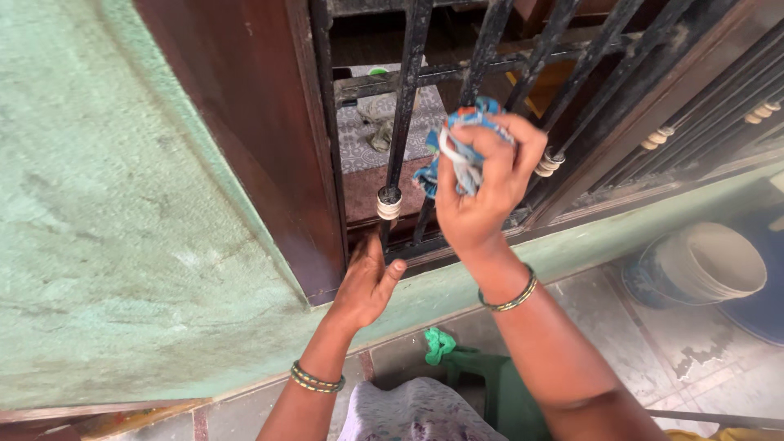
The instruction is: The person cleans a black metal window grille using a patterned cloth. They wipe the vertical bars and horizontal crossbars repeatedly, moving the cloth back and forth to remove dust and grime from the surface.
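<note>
While the right hand (482, 184) clamps a blue cloth (457, 151) against the window grille (408, 82), left hand (367, 282) seemingly loose on the sill (457, 278)

The right hand (482, 192) clutches a crumpled blue and white cloth (459, 147) against the black window grille (406, 90). The left hand (369, 282) rests on the sill beneath, beside the brown wooden frame (261, 139). A pale bucket (706, 261) stands on the floor nearby.

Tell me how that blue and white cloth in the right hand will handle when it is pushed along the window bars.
The cloth is bunched into folds in the right hand, so it is probably floppy and light. Being soft, it should wrap around a black bar rather than slide stiffly. Loose ends might snag on the pale ring on that bar.
</note>
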